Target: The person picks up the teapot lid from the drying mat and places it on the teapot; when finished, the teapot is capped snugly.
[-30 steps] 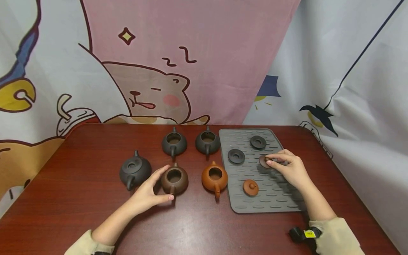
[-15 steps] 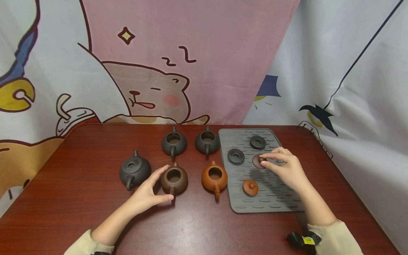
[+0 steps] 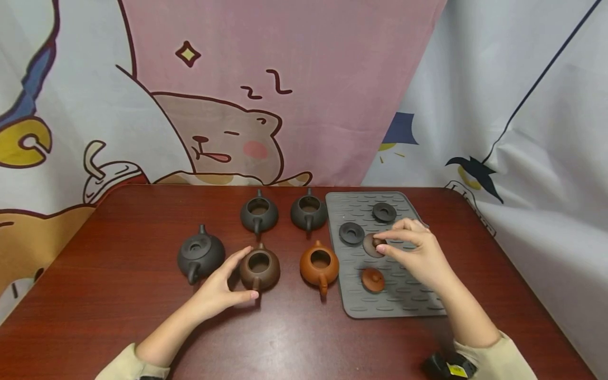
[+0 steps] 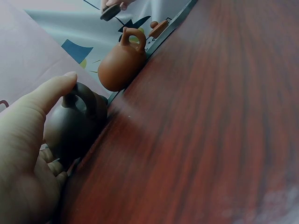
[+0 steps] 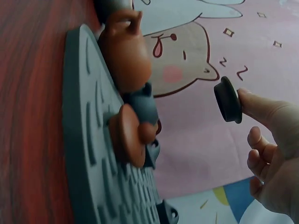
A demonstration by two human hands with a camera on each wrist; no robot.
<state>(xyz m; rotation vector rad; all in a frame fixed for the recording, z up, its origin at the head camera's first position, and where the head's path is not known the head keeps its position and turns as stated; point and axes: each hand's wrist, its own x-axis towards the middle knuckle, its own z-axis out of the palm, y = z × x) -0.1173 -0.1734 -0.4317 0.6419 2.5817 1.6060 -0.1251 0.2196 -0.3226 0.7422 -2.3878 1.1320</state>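
Brown lid (image 3: 369, 247) moved left, nearly level, knob (image 3: 378, 242) upward.

Printed cloth backdrop (image 3: 513, 58) behind a reddish-brown, wood-grained table (image 3: 119, 248).
Head view: pink panel (image 3: 337, 68) at twelve o'clock, sleeping bear (image 3: 258, 129) at eleven, yellow bell (image 3: 14, 140) at nine, dark bird (image 3: 481, 173) at three; a pale reflection (image 3: 282, 335) lies on the table at six.

I could pass over the near table (image 3: 294, 343) between the left hand (image 3: 216, 287) and right hand (image 3: 418, 253); farther in, the orange teapot (image 3: 311, 274) bars a low leftward path to the brown teapot (image 3: 271, 273), the orange lid (image 3: 373, 281) lying nearer.
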